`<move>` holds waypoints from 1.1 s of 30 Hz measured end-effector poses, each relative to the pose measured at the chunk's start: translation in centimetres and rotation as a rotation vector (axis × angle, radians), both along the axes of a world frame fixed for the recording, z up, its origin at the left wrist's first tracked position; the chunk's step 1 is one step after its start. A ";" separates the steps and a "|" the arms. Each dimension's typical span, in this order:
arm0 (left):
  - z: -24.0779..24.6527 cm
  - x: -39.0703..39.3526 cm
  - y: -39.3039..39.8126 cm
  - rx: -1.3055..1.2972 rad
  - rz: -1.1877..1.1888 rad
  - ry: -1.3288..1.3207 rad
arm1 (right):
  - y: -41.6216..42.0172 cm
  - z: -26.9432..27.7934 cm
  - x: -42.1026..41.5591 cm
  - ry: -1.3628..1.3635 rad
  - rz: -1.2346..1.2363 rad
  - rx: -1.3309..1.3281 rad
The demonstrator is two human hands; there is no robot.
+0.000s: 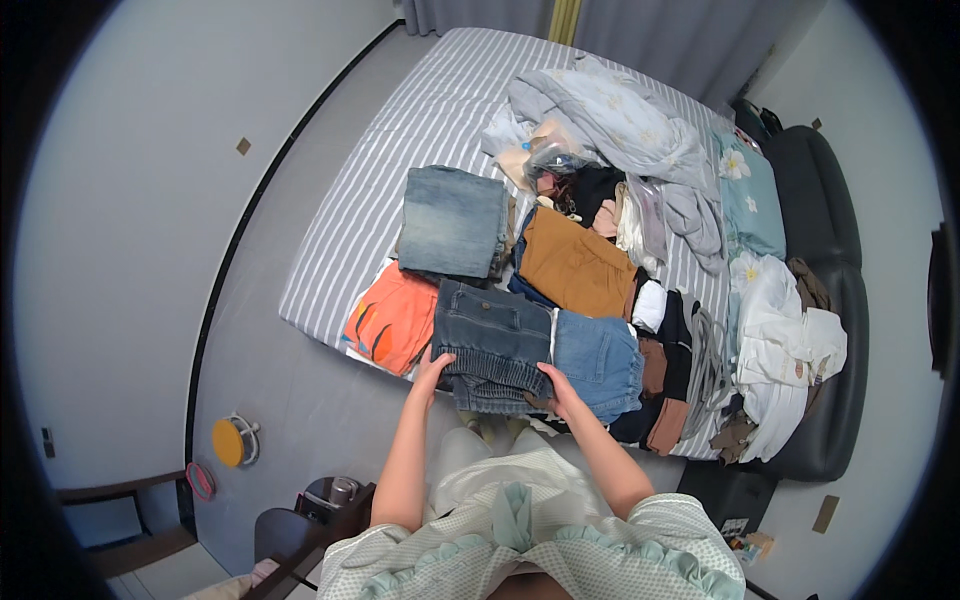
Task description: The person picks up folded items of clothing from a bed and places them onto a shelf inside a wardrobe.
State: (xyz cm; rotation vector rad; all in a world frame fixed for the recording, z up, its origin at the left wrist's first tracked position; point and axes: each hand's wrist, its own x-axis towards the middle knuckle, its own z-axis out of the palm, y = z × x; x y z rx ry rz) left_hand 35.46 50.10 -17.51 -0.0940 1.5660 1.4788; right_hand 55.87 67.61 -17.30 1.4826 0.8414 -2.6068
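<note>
Both my hands grip the near corners of a folded pair of dark blue jeans (491, 322) with a gathered waistband: my left hand (435, 371) at the left, my right hand (557, 390) at the right. An orange printed garment (394, 315) lies left of the jeans, and lighter blue denim (592, 352) with an elastic edge lies to the right. Beyond them are a stack topped by faded blue jeans (454, 221) and folded mustard-brown trousers (574, 262). What lies under the dark jeans is mostly hidden.
The clothes lie on a bed with a striped sheet (375, 165). A crumpled floral quilt (615, 120), a teal pillow (754, 195), white clothes (780, 360) and a black headboard (817, 210) are farther off. A round yellow-topped stool (228, 442) stands on the floor at left.
</note>
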 end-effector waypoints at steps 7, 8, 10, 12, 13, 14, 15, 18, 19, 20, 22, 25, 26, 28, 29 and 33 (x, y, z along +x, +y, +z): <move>8.0 5.2 -0.6 0.275 0.099 -0.057 | 1.0 5.8 3.5 0.096 -0.105 0.141; 9.0 5.8 -0.7 0.337 0.116 -0.051 | 1.1 6.8 3.8 0.123 -0.094 0.151; 11.6 6.9 -0.8 0.400 0.146 0.009 | 1.2 9.1 4.1 0.187 -0.063 0.224; 13.8 7.8 -0.8 0.464 0.188 0.058 | 1.7 10.0 4.3 0.316 0.000 0.319; 14.8 8.2 -0.8 0.502 0.204 0.074 | 1.8 10.6 4.4 0.346 0.018 0.376; 15.8 8.6 -0.9 0.541 0.220 0.090 | 1.9 11.3 4.6 0.377 0.036 0.433; 16.7 9.1 -1.0 0.579 0.239 0.108 | 2.0 12.0 4.6 0.411 0.055 0.488; 19.1 11.3 -1.4 0.584 0.308 0.159 | 2.2 13.5 4.6 0.523 0.032 0.414; 19.7 12.0 -1.6 0.597 0.327 0.186 | 2.1 14.2 4.6 0.552 0.026 0.350; 20.0 12.5 -1.9 0.588 0.360 0.206 | 2.2 14.4 4.6 0.575 0.071 0.351; 20.3 13.7 -3.1 0.637 0.388 0.178 | 2.1 15.3 4.8 0.590 0.105 0.310; 21.8 15.8 -4.7 0.665 0.426 0.179 | 1.5 16.4 4.6 0.603 0.148 0.320; 22.4 16.6 -5.2 0.647 0.441 0.200 | 1.5 16.6 4.4 0.610 0.171 0.326; 22.6 17.9 -6.4 0.631 0.457 0.232 | 1.1 17.5 3.7 0.633 0.209 0.352; 22.7 18.6 -7.1 0.583 0.473 0.273 | 1.0 17.4 3.2 0.647 0.259 0.368; 23.8 21.1 -10.1 0.386 0.508 0.386 | 0.0 17.6 1.4 0.705 0.426 0.429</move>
